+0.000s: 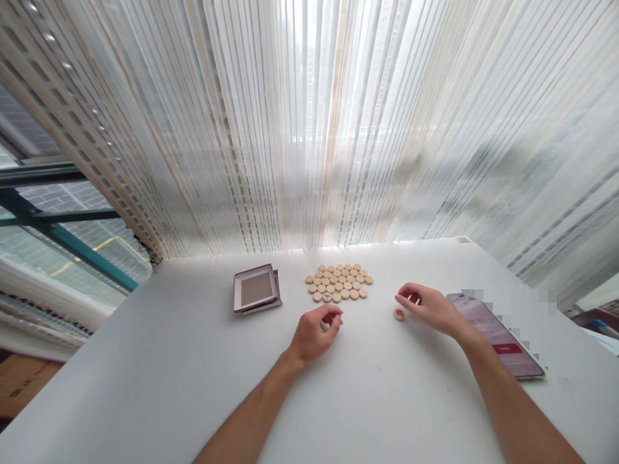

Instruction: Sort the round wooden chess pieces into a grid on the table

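Note:
My left hand hovers over or rests on the table in front of the group of round wooden Chinese chess pieces. Its fingers are curled, thumb and index close together, and anything between them is hidden. One piece in the front row shows a dark character; most others show plain faces. My right hand is curled, with thumb and index tips together and nothing visible between them. Just below those tips, a single chess piece with a red character lies face up on the table, apart from the group.
A shallow open box stands left of the pieces, stacked on another box part. A tablet or large phone lies under my right forearm, partly pixelated. The white table meets a sheer striped curtain at the back.

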Demonstrator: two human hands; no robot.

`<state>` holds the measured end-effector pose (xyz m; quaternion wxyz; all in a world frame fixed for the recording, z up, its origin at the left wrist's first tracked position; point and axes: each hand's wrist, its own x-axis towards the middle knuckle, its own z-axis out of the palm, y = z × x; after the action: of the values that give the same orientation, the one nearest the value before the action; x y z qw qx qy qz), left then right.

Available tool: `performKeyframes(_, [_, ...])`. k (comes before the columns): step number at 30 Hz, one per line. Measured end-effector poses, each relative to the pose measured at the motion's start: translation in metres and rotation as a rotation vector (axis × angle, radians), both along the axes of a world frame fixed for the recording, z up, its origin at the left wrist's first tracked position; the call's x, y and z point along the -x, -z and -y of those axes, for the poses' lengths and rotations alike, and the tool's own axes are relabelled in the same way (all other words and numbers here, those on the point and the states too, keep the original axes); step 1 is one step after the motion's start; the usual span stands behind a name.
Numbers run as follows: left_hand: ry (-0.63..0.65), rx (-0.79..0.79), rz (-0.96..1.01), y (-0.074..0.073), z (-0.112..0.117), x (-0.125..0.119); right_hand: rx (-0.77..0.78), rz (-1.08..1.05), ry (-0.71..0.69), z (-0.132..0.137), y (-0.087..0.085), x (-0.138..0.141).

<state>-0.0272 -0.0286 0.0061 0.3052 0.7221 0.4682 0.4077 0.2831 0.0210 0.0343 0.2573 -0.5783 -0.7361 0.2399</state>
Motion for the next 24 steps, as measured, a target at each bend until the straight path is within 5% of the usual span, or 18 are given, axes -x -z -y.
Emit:
performKeyframes(5, [-0.100, -0.188, -0.218, 0.000, -0.006, 0.010, -0.249, -0.063, 0.003, 0.012, 0.004, 0.036])
performKeyframes(12, [-0.207, -0.330, -0.428, -0.001, -0.012, 0.019, -0.257, -0.032, -0.306, 0.044, 0.012, 0.090])
performKeyframes(24, [-0.198, -0.390, -0.626, -0.006, -0.007, 0.014, -0.228, -0.020, -0.347, 0.046, 0.012, 0.091])
